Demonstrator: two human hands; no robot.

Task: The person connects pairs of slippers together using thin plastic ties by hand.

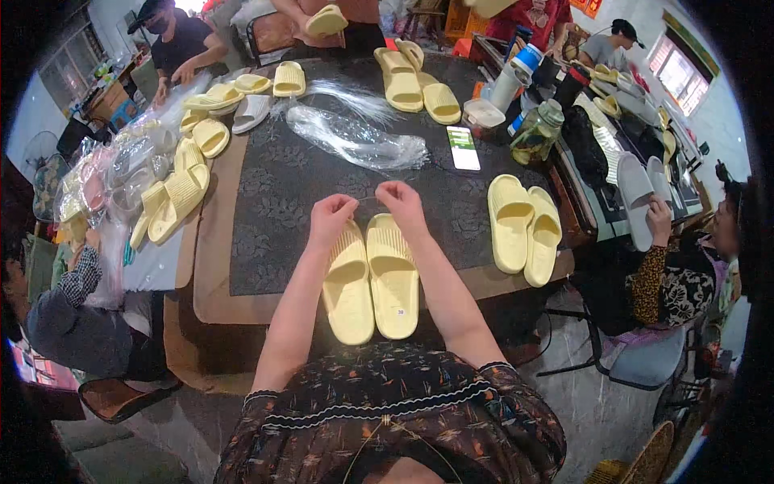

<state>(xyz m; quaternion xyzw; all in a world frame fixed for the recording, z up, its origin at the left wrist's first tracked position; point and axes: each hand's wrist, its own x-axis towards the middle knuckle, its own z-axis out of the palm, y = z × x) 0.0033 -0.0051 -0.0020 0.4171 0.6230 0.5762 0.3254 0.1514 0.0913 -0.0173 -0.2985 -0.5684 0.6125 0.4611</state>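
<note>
Here on the desk (274, 234), pale yellow slippers (348, 297) lie just nearer me than my left hand (332, 218) and right hand (401, 208).
Both hands pinch a thin strand (367, 198) that runs between them, just past the slippers' toes.

Upper right of centre: pale-edged smartphone (463, 148), screen lit green and white, lying flat. Above it, clear plastic tub (484, 114); rightward, clear glass jar (538, 133), murky contents. Upper right: bright barred window (678, 68). Lower right: grey-seated chair (643, 367), dark metal frame. Upper left: blue plastic stool (122, 112).
</note>
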